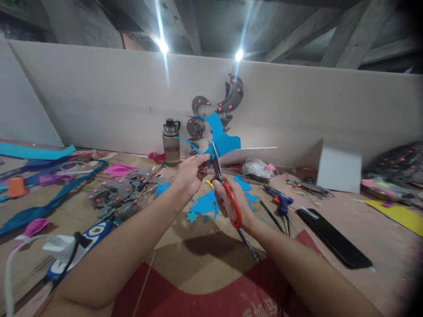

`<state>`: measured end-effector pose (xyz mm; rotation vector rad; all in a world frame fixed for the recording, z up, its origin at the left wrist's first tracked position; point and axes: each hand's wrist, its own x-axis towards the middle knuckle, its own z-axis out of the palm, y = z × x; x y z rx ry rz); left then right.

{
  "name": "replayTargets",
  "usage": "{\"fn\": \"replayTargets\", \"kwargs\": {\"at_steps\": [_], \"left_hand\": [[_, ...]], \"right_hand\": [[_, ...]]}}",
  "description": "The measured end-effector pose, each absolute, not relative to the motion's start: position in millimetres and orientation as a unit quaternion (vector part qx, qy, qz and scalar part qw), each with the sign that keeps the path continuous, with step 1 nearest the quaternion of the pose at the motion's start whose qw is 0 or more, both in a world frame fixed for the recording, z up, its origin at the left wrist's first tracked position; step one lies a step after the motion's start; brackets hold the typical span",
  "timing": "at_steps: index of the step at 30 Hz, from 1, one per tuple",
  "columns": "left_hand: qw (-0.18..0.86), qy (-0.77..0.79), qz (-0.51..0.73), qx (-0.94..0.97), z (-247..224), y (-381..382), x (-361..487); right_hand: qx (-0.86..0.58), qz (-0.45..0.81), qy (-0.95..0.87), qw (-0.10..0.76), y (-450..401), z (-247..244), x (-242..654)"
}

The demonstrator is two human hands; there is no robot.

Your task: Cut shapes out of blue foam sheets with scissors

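My left hand [193, 171] pinches a piece of blue craft sheet [226, 143], which spreads above and to the right of the fingertips. A thin blue strip curls out to the left of it. In my right hand [233, 200] is a pair of red-handled scissors [229, 198], blades pointing up and touching the sheet by the left fingertips. Below the hands, blue offcuts [203, 203] and a small teal flower shape [191, 216] lie on the cardboard [185, 268]. Whether the blades are fully closed is hard to tell.
A water bottle [171, 145] stands by the white wall panel. Grey felt pieces [120, 191] with pink dots lie left. To the right are a blue glue gun [280, 201], a black phone [333, 237] and a white card [340, 167]. A power strip [95, 233] sits near my left forearm.
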<state>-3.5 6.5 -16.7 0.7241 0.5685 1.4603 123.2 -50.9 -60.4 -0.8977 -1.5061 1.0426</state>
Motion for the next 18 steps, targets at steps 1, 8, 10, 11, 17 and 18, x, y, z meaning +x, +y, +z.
{"fn": "replayTargets", "kwargs": {"at_steps": [1, 8, 10, 11, 17, 18], "left_hand": [[0.649, 0.253, 0.641, 0.323, -16, 7, -4], [0.654, 0.257, 0.631, 0.330, -12, 6, -7], [0.656, 0.253, 0.624, 0.341, -11, 7, -9], [0.655, 0.254, 0.621, 0.348, -11, 7, -10], [0.646, 0.267, 0.601, 0.387, -6, 12, -21], [0.645, 0.265, 0.600, 0.393, -6, 13, -22]], "right_hand": [[-0.375, 0.434, -0.631, 0.522, -51, -60, 124], [-0.383, 0.414, -0.646, 0.514, -49, -61, 126], [-0.385, 0.411, -0.648, 0.513, -49, -62, 127], [-0.386, 0.410, -0.649, 0.511, -48, -63, 127], [-0.396, 0.409, -0.652, 0.501, -47, -64, 128], [-0.397, 0.411, -0.651, 0.500, -47, -64, 128]]}}
